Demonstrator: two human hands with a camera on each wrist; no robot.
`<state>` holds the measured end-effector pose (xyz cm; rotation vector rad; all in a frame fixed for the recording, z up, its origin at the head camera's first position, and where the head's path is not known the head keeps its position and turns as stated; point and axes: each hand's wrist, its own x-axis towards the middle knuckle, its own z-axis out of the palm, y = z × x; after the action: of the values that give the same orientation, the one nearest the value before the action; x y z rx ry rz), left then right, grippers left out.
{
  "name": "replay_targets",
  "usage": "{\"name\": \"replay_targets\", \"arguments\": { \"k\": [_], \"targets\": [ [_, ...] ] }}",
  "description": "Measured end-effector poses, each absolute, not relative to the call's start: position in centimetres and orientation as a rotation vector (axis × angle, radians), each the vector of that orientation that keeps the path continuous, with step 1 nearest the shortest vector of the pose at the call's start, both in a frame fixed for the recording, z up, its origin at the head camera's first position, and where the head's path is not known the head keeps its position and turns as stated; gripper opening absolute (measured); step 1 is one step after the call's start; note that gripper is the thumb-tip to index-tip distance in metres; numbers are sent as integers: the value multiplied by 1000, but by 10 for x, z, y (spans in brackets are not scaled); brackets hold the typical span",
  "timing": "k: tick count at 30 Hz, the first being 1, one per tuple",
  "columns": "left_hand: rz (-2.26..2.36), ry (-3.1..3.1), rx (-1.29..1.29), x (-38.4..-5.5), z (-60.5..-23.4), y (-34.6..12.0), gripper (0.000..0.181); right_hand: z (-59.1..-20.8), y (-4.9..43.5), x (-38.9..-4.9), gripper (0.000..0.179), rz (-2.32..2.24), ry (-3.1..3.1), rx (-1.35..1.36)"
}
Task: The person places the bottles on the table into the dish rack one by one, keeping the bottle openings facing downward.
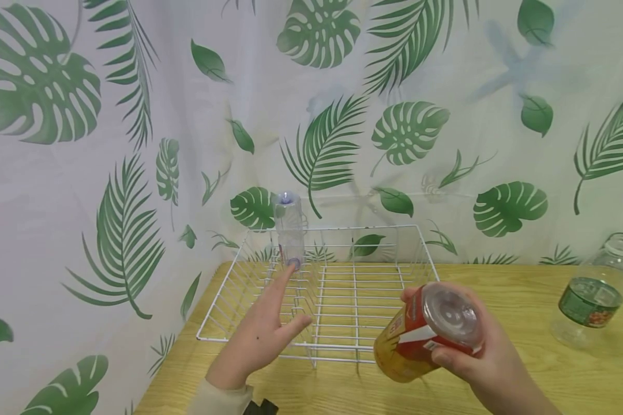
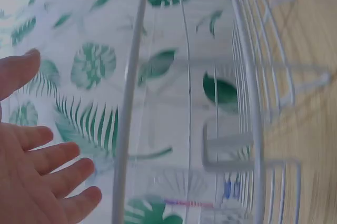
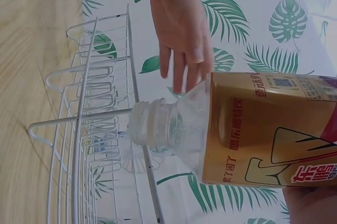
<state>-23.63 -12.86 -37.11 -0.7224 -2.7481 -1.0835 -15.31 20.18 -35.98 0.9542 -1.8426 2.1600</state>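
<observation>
My right hand [image 1: 490,340] grips a clear plastic bottle with a gold and red label [image 1: 420,331], its base tilted up toward the head camera. In the right wrist view the neck of this labelled bottle [image 3: 152,121] is uncapped and stands close to the rack's rim. Fingers straight and thumb apart, my left hand [image 1: 259,334] reaches over the left side of a white wire rack [image 1: 355,314] and holds nothing. A clear bottle with bluish ends [image 1: 289,227] stands in the rack's back left part, beyond the left fingertips.
On the wooden table [image 1: 529,305], right of the rack, stands a clear uncapped bottle with a green label [image 1: 592,302]. A leaf-printed curtain [image 1: 446,86] hangs behind and to the left. A small black object [image 1: 261,407] shows by the left sleeve.
</observation>
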Motion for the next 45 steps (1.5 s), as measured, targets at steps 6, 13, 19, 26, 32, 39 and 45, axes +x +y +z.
{"name": "replay_targets", "arguments": {
  "k": [6, 13, 19, 26, 32, 39, 45],
  "targets": [
    [-1050, -2805, -531, -262, -379, -172, 89, -363, 206, -155, 65, 2164, -1852, 913],
    [-1094, -2823, -387, -281, -389, -216, 90, -368, 212, -157, 67, 2167, -1870, 854],
    [-1113, -2875, -276, -288, -392, -239, 82, -364, 214, -157, 66, 2192, -1849, 854],
    [-1269, -2927, -220, -296, -407, -255, 74, -363, 214, -157, 64, 2232, -1819, 893],
    [-1482, -2880, -321, -297, -414, -259, 63, -362, 213, -158, 62, 2244, -1816, 914],
    [-1504, -2870, -341, -298, -415, -258, 61, -358, 217, -161, 60, 2262, -1674, 1032],
    [-1518, -2860, -316, -296, -415, -258, 58, -354, 214, -164, 59, 2293, -1530, 1098]
  ]
}}
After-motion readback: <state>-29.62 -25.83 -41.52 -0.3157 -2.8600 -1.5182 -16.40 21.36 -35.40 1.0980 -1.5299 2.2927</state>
